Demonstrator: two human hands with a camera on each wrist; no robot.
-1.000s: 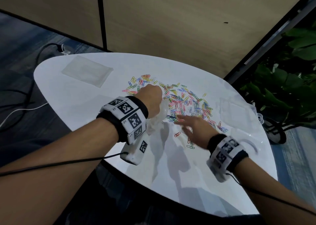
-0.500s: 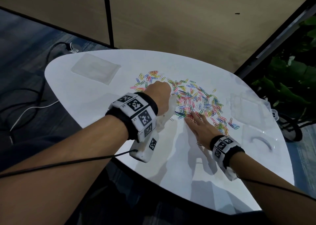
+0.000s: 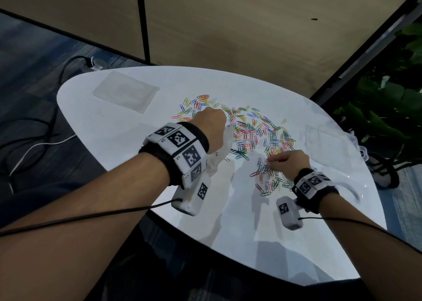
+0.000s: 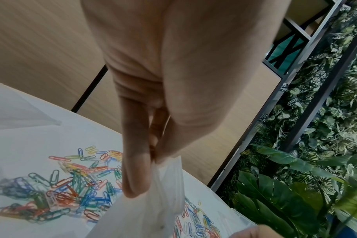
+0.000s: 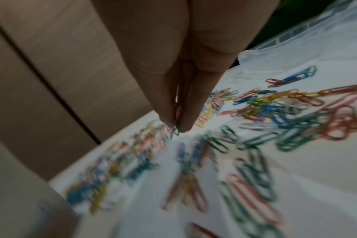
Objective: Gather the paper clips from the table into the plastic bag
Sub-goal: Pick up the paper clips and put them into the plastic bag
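Paper clips (image 3: pixel 255 133): a loose, many-coloured scatter across the middle of the white counter (image 3: pixel 127 149), with a smaller drift trailing toward its near right edge.
Plastic bag (image 3: pixel 219 154): clear and crumpled, hanging from the left hand at the near left border of the paper clips; its lower part reaches the counter. In the left wrist view the bag's top edge (image 4: pixel 165 185) is caught between thumb and fingers.
Left hand (image 3: pixel 211 127): raised over the left part of the paper clips, fingers curled, pinching the plastic bag's top.
Right hand (image 3: pixel 288 163): at the near right side of the paper clips, fingertips drawn together. The right wrist view shows a few clips (image 5: pixel 174 127) nipped between thumb and fingers just above the counter; that view is blurred lower down.
Second bag (image 3: pixel 125 93): flat and clear, well left of the paper clips, near the counter's far left edge.
Clear box (image 3: pixel 331 140): a transparent plastic container just right of the paper clips, at the counter's right rim.
Plants (image 3: pixel 388 108): green leaves beyond the counter's right side.
Cables (image 3: pixel 45 140): on the floor left of the counter.
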